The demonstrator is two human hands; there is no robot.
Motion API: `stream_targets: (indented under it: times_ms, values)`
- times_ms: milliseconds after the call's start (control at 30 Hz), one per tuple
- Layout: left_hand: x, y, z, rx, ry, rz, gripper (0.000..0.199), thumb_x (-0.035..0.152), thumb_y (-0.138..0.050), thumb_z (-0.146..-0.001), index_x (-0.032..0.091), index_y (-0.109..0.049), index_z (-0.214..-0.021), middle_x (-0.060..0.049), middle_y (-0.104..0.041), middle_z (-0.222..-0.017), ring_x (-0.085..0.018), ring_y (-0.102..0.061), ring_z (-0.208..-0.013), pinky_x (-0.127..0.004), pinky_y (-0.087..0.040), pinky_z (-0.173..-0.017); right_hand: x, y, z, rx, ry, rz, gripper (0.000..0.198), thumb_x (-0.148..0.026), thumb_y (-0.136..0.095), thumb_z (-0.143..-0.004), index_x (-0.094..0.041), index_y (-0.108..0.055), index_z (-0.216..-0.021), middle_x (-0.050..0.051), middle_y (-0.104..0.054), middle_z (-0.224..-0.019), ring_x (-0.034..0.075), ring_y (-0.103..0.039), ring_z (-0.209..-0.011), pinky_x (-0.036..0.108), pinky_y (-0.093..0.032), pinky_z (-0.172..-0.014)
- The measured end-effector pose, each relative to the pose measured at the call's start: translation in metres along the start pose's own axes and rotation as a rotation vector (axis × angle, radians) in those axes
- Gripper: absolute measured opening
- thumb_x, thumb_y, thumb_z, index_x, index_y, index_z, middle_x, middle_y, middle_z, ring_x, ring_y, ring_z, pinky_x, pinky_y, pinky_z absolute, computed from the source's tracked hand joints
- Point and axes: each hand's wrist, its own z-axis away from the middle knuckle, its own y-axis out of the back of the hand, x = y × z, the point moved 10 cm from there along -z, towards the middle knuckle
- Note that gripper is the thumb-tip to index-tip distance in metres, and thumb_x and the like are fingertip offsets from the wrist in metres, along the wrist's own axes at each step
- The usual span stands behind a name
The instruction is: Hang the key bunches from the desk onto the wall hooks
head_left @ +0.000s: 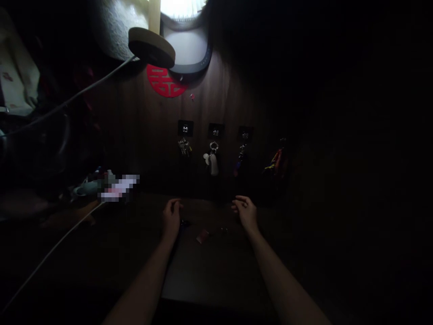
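Observation:
My left hand (171, 216) rests over the dark tabletop, fingers loosely bent and apart, with nothing visible in it. Across from it, my right hand (246, 212) is also empty, its fingers slightly curled and spread. Between the hands lies a small reddish-brown flat piece (203, 236), perhaps a tag or fob; the dim light hides its exact kind. Small shiny metal bits (224, 230) lie to its right. A little dark object (185, 222) sits just beside my left hand, too dark to name. Neither hand visibly touches these items.
Bunches of keys (184, 146), a ring with a pale fob (213, 162) and other hangings (240, 160) hang from wall hooks. A lamp (152, 47) lights the top, near a red paper cutout (165, 83). A white cable (50, 250) crosses the left side.

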Motion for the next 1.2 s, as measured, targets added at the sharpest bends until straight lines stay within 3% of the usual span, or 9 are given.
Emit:
stream_targets:
  times_ms: [133, 200, 333, 500, 667, 900, 1200]
  values:
    - [-0.008, 0.015, -0.008, 0.095, 0.013, 0.016, 0.022, 0.031, -0.042, -0.078, 0.018, -0.057, -0.088, -0.004, -0.067, -0.079, -0.019, -0.062, -0.081, -0.030, -0.046, -0.075, 0.016, -0.002, 0.017, -0.028, -0.006, 0.054, 0.021, -0.029, -0.063, -0.058, -0.018, -0.057, -0.076, -0.002, -0.058, -0.058, 0.012, -0.055, -0.048, 0.021, -0.040, -0.042]
    - [-0.012, 0.016, -0.011, 0.083, 0.024, -0.022, 0.020, 0.029, -0.043, -0.077, 0.019, -0.058, -0.086, -0.005, -0.067, -0.083, -0.019, -0.062, -0.084, -0.029, -0.046, -0.076, 0.014, -0.009, 0.022, -0.077, 0.046, 0.121, 0.020, -0.031, -0.061, -0.062, -0.018, -0.058, -0.077, -0.002, -0.058, -0.062, 0.012, -0.055, -0.050, 0.021, -0.040, -0.044]
    - [-0.017, 0.001, -0.010, -0.110, 0.077, -0.284, 0.021, 0.026, -0.044, -0.078, 0.020, -0.061, -0.088, -0.005, -0.067, -0.095, -0.019, -0.060, -0.092, -0.030, -0.044, -0.080, 0.002, -0.023, 0.032, -0.183, 0.168, 0.281, 0.020, -0.034, -0.054, -0.069, -0.018, -0.060, -0.080, 0.001, -0.061, -0.072, 0.012, -0.055, -0.055, 0.024, -0.044, -0.053]
    - [-0.013, -0.011, 0.001, -0.330, 0.059, -0.745, 0.028, 0.031, -0.039, -0.081, 0.024, -0.063, -0.091, -0.006, -0.064, -0.105, -0.026, -0.055, -0.102, -0.041, -0.039, -0.085, -0.005, -0.032, 0.040, -0.261, 0.243, 0.425, 0.021, -0.033, -0.048, -0.073, -0.019, -0.060, -0.082, 0.002, -0.064, -0.076, 0.013, -0.057, -0.056, 0.026, -0.044, -0.059]
    - [-0.015, -0.021, 0.010, -0.484, -0.023, -0.930, 0.025, 0.033, -0.046, -0.076, 0.024, -0.065, -0.090, -0.008, -0.061, -0.109, -0.029, -0.052, -0.104, -0.041, -0.040, -0.083, -0.006, -0.036, 0.042, -0.289, 0.285, 0.490, 0.020, -0.031, -0.045, -0.075, -0.020, -0.060, -0.082, 0.002, -0.063, -0.076, 0.015, -0.058, -0.060, 0.026, -0.043, -0.061]
    - [-0.014, -0.024, 0.011, -0.443, -0.107, -0.873, 0.022, 0.027, -0.044, -0.081, 0.023, -0.064, -0.091, -0.008, -0.061, -0.108, -0.027, -0.052, -0.102, -0.041, -0.040, -0.082, -0.010, -0.044, 0.046, -0.323, 0.338, 0.519, 0.020, -0.030, -0.044, -0.075, -0.020, -0.060, -0.082, 0.003, -0.064, -0.080, 0.017, -0.059, -0.068, 0.028, -0.043, -0.066]
    - [-0.003, -0.018, 0.002, -0.266, -0.090, -0.342, 0.015, 0.024, -0.047, -0.079, 0.021, -0.061, -0.085, -0.002, -0.068, -0.090, -0.017, -0.062, -0.086, -0.028, -0.045, -0.078, -0.021, -0.049, 0.052, -0.351, 0.424, 0.568, 0.020, -0.025, -0.042, -0.076, -0.021, -0.061, -0.082, 0.004, -0.065, -0.083, 0.018, -0.060, -0.082, 0.029, -0.043, -0.075]
